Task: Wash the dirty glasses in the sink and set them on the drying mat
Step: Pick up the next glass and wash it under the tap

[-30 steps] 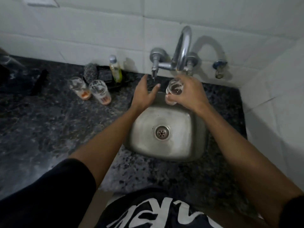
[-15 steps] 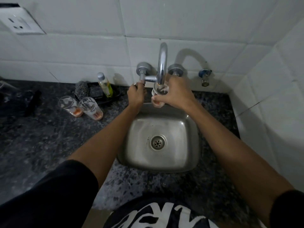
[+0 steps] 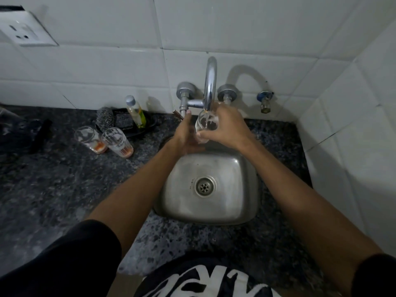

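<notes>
The right hand (image 3: 227, 127) grips a glass (image 3: 206, 125) under the running faucet (image 3: 210, 82) at the sink's (image 3: 246, 168) twelve o'clock, the left hand (image 3: 186, 136) flat against its side, so rinsing is underway; two dirty glasses (image 3: 102, 139) wait at nine o'clock.

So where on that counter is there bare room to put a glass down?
Bare dark countertop lies left of the sink, in front of the two dirty glasses. It is crowded at the back wall: scrubber, bottle and tray. The strip right of the sink is narrow.
</notes>
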